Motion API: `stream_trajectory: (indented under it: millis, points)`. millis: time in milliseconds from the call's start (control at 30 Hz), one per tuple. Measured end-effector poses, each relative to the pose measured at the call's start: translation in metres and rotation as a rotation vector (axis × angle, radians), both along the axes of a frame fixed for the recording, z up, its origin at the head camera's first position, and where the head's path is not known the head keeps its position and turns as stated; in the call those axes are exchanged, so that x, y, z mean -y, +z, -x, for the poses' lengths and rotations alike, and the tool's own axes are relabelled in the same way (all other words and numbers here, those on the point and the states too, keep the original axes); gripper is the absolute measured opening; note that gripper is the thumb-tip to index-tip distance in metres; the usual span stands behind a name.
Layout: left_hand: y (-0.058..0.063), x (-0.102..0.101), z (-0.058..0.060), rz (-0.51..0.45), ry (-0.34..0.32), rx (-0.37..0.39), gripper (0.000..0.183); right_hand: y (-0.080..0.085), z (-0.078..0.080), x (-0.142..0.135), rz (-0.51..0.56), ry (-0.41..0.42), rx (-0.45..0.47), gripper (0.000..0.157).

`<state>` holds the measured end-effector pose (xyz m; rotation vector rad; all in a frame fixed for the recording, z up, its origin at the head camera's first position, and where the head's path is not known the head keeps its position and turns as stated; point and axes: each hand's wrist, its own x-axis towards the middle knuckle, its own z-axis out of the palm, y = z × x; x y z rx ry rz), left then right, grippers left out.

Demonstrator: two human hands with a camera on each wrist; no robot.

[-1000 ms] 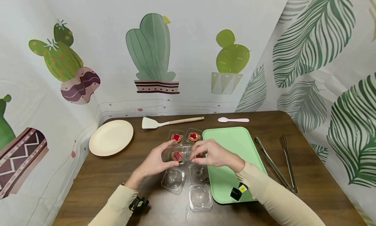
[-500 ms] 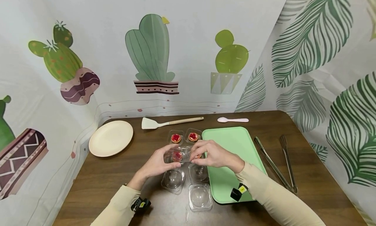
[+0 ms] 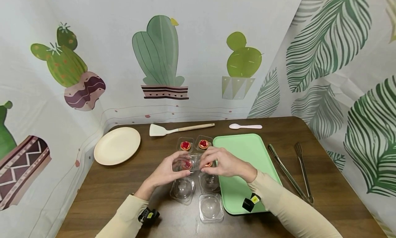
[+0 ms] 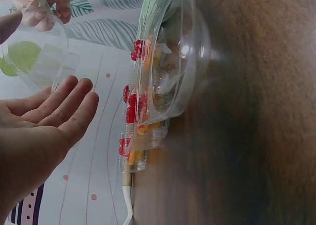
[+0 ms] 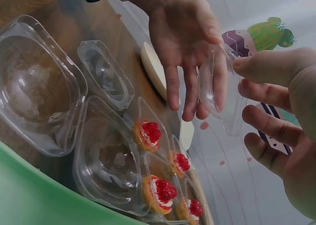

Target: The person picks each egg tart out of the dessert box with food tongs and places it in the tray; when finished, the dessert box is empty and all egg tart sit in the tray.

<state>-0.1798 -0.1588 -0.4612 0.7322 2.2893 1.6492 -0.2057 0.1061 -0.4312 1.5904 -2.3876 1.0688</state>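
A clear plastic dome lid (image 3: 194, 159) is held in the air between both hands, above the tarts. My left hand (image 3: 164, 169) holds its left side between thumb and forefinger, the other fingers stretched out. My right hand (image 3: 225, 162) pinches the opposite edge; in the right wrist view the lid (image 5: 217, 94) stands on its side between the hands. Below are small tarts with red topping, each in a clear plastic base: back left tart (image 3: 185, 145), back right tart (image 3: 203, 144), front left tart (image 3: 186, 165), and front right tart (image 3: 208, 164), partly hidden by my right fingers.
Three clear dome pieces lie nearer me: left dome (image 3: 182, 188), right dome (image 3: 209, 182), front dome (image 3: 211, 207). A green tray (image 3: 244, 186) is at right, with metal tongs (image 3: 290, 174) beyond. A cream plate (image 3: 117, 146), spatula (image 3: 159, 129) and pink spoon (image 3: 245, 126) lie farther back.
My left hand has shifted slightly right and the held lid has tilted a little, showing more of the front right tart. The right hand stays nearly still.
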Motion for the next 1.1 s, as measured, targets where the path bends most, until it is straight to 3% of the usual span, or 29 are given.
stream_trajectory:
  millis: [233,367,633,833,1100]
  points:
    - [-0.001,0.0,0.001,-0.032,-0.018,-0.008,0.066,0.007,0.001,-0.001,0.04,-0.035,0.003,0.02]
    - [-0.002,0.0,0.002,-0.038,-0.016,-0.009,0.066,0.007,0.002,0.0,0.067,-0.085,0.038,0.038]
    - [0.002,-0.001,0.001,-0.02,0.001,-0.02,0.069,0.002,0.003,0.004,0.085,-0.254,0.21,0.077]
    - [0.003,-0.001,0.001,-0.007,0.005,-0.041,0.068,-0.007,0.004,0.004,0.031,-0.215,0.424,0.09]
    - [0.003,0.001,0.0,0.019,0.01,-0.034,0.07,-0.02,0.004,0.005,-0.053,-0.197,0.471,0.088]
